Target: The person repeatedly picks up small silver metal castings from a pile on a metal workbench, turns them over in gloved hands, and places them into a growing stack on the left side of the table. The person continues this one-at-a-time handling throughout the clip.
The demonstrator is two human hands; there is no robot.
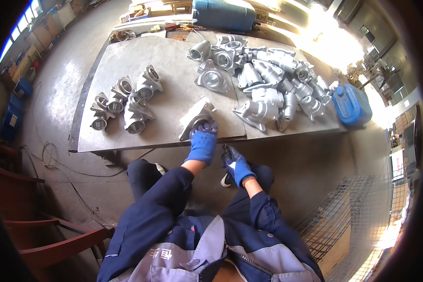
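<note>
A silver-grey metal casting with a flange (191,114) rests near the table's front edge. My left hand (203,138), in a blue glove with dark fingers, is closed on its near side, with the fingers at its round opening. Below the table edge and to the right, my right hand (238,165) wears a matching glove. Its fingers are curled around a slim dark tool (226,149) whose kind is hard to make out. A separate flanged casting (213,79) lies beyond, its round opening facing up.
Several castings (137,104) stand grouped on the table's left side. A larger heap of castings (268,96) covers the right. A blue jerrycan (351,105) is by the right edge, a blue drum (224,14) behind the table (174,51). Wire mesh (336,211) is at lower right.
</note>
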